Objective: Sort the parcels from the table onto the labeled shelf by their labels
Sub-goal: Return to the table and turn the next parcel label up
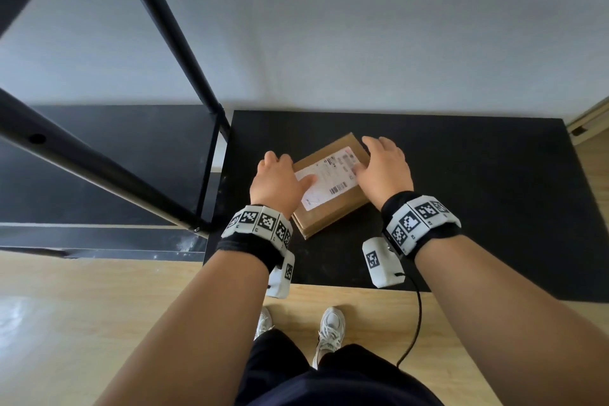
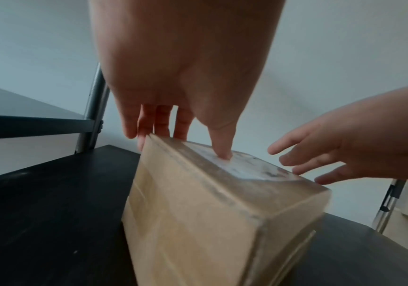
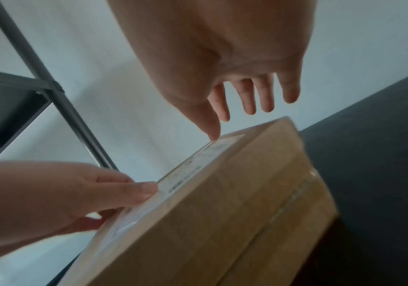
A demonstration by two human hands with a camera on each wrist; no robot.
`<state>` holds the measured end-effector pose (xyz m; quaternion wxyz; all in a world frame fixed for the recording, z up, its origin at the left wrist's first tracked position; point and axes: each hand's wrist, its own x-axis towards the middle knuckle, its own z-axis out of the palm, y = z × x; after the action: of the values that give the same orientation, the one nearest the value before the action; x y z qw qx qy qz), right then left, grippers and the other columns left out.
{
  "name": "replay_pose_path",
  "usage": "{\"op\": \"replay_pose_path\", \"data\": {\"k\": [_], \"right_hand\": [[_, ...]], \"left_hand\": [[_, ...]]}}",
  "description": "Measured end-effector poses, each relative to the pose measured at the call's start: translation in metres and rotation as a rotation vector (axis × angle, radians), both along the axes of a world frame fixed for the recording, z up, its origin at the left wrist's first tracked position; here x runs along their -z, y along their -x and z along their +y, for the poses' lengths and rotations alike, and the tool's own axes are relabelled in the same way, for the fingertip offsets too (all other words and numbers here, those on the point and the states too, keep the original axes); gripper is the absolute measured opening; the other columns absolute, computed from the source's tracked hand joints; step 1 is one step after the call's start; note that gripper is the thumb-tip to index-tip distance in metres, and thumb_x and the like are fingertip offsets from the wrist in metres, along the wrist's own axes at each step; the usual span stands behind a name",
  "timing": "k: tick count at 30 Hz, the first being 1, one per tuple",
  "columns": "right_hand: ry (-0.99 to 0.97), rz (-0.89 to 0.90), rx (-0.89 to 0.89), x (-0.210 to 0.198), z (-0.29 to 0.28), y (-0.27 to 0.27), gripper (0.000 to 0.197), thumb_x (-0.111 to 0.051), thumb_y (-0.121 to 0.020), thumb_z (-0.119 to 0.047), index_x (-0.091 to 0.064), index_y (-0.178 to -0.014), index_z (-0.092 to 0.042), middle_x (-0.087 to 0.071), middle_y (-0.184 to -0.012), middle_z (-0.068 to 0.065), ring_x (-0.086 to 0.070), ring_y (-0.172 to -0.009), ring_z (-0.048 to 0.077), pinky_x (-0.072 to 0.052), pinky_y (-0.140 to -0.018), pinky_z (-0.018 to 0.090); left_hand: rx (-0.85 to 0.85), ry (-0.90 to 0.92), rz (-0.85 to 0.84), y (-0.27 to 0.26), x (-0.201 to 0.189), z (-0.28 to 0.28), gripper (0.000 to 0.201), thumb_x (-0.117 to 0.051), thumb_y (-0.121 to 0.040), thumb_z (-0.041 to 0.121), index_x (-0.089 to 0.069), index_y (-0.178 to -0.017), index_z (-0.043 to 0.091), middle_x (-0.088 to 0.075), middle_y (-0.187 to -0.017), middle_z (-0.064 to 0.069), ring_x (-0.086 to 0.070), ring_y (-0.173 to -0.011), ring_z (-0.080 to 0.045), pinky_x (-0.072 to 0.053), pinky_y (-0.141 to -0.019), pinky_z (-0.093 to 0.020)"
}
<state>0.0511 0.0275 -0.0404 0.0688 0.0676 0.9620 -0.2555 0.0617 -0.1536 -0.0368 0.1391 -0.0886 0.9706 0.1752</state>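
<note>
Both hands (image 1: 276,181) (image 1: 384,171) flank parcel (image 1: 333,204); table (image 1: 478,175) bare rightward.

The head view looks steeply down from above onto both hands, the box (image 1: 329,184) beneath the fingers, the black table (image 1: 478,208) and the floor near the person's shoes.

The left wrist view sits close behind the left hand (image 2: 186,77), looking along it past the fingers toward the wall, with the box (image 2: 210,212) filling the foreground.

The right wrist view sits close behind the right hand (image 3: 222,58), facing the same wall, tilted.

All three share the box; each wrist view also catches the other hand and the shelf frame (image 3: 58,92) beyond the fingers.
</note>
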Motion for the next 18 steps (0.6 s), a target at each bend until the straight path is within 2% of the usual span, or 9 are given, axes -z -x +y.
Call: {"op": "replay_pose_path", "data": {"k": [3,7,11,13,15,17,18], "right_hand": [[0.109,-0.028,0.081,0.000,0.001,-0.004,0.060,-0.057,-0.094,-0.026,-0.036,-0.149,-0.017,-0.038,-0.151,0.010,-0.038,-0.138,0.029,-0.038,-0.109,0.045],[0.229,-0.117,0.125,0.000,-0.004,-0.011,0.064,-0.057,-0.094,-0.032,-0.031,-0.151,-0.017,-0.040,-0.149,0.011,-0.044,-0.135,0.030,-0.041,-0.104,0.043],[0.272,-0.238,0.122,0.003,-0.013,-0.017,0.065,-0.049,-0.098,-0.037,-0.024,-0.154,-0.015,-0.040,-0.153,0.011,-0.044,-0.136,0.028,-0.040,-0.104,0.040],[0.283,-0.305,0.095,0.005,-0.017,-0.019,0.061,-0.043,-0.100,-0.040,-0.028,-0.153,-0.014,-0.045,-0.149,0.011,-0.048,-0.132,0.028,-0.041,-0.103,0.039],[0.309,-0.362,0.057,0.007,-0.020,-0.022,0.055,-0.040,-0.100,-0.042,-0.041,-0.146,-0.013,-0.055,-0.140,0.009,-0.056,-0.123,0.027,-0.046,-0.101,0.040],[0.334,-0.395,0.038,0.008,-0.022,-0.024,0.050,-0.037,-0.101,-0.042,-0.049,-0.139,-0.012,-0.060,-0.134,0.008,-0.060,-0.117,0.026,-0.048,-0.098,0.041],[0.345,-0.399,0.044,0.008,-0.022,-0.025,0.049,-0.036,-0.101,-0.040,-0.049,-0.138,-0.011,-0.060,-0.133,0.008,-0.059,-0.117,0.027,-0.047,-0.096,0.039]], "left_hand": [[-0.092,-0.030,-0.016,-0.007,0.002,-0.002,0.063,-0.059,-0.088,0.059,-0.055,-0.133,0.015,-0.050,-0.129,-0.004,-0.051,-0.119,-0.020,-0.056,-0.083,-0.037],[-0.122,-0.030,-0.058,-0.015,0.005,-0.004,0.067,-0.052,-0.088,0.064,-0.054,-0.134,0.015,-0.056,-0.125,-0.005,-0.062,-0.106,-0.022,-0.055,-0.075,-0.035],[-0.234,-0.193,-0.171,-0.024,0.009,-0.001,0.069,-0.051,-0.086,0.066,-0.055,-0.128,0.012,-0.064,-0.113,-0.004,-0.065,-0.094,-0.020,-0.055,-0.071,-0.033],[-0.282,-0.283,-0.196,-0.025,0.011,0.000,0.072,-0.052,-0.086,0.065,-0.052,-0.133,0.011,-0.064,-0.118,-0.005,-0.065,-0.099,-0.021,-0.055,-0.075,-0.034],[-0.307,-0.366,-0.217,-0.026,0.011,0.000,0.076,-0.053,-0.088,0.064,-0.048,-0.140,0.009,-0.060,-0.129,-0.007,-0.064,-0.109,-0.023,-0.056,-0.086,-0.037],[-0.303,-0.446,-0.232,-0.026,0.010,0.001,0.070,-0.051,-0.093,0.058,-0.049,-0.140,0.008,-0.061,-0.131,-0.008,-0.063,-0.112,-0.024,-0.054,-0.092,-0.038],[-0.301,-0.479,-0.235,-0.027,0.009,0.002,0.063,-0.048,-0.096,0.054,-0.051,-0.138,0.007,-0.063,-0.128,-0.007,-0.063,-0.111,-0.024,-0.053,-0.091,-0.036]]}}
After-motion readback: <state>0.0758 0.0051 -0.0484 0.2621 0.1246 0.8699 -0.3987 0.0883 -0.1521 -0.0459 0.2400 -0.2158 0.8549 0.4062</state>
